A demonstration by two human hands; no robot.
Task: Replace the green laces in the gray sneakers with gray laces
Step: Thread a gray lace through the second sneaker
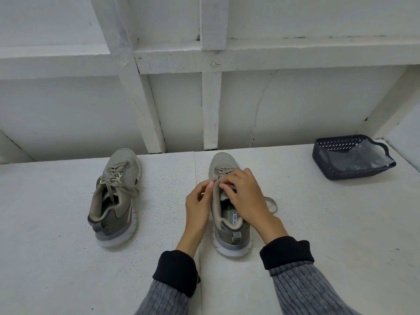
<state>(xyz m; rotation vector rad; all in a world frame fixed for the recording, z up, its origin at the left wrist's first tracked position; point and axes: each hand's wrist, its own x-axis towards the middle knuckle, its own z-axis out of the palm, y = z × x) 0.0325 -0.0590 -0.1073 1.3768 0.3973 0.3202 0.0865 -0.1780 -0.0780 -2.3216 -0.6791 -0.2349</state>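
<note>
- Head view, nearest first: 2 forearms in ribbed gray sleeves with black cuffs reach forward over the white textured work surface (pixel 68 258), which has bare room on both sides of them.
- The left hand (pixel 197 206) sits at the left side of the near gray mesh sneaker with a white sole (pixel 229 233), thumb and forefinger curled together at the collar edge; it seems to pinch the lace or the collar, though which one is too small to tell.
- The right hand (pixel 246 196) lies over the tongue, fingers bent down onto the gray flat lace (pixel 271 204), gripping it near the top eyelets; a loop of that lace trails onto the surface just right of the shoe.
- Judged from the lacing, this shoe is at its top eyelets. Good practice: steady the collar with the left hand, keep the lace flat, pull both ends even before tying.
- To the left, well apart, the second gray sneaker (pixel 114 201) stands toe-away, laced and loosely tied in a grayish lace; no green lace is visible anywhere.
- Far right, a dark blue perforated plastic basket (pixel 322 163) holds a clear plastic bag (pixel 361 155), near the surface's right end.
- Beyond the toes the surface stops at a back edge, with a white framed wall (pixel 211 98) behind; avoid pushing the shoes forward.
</note>
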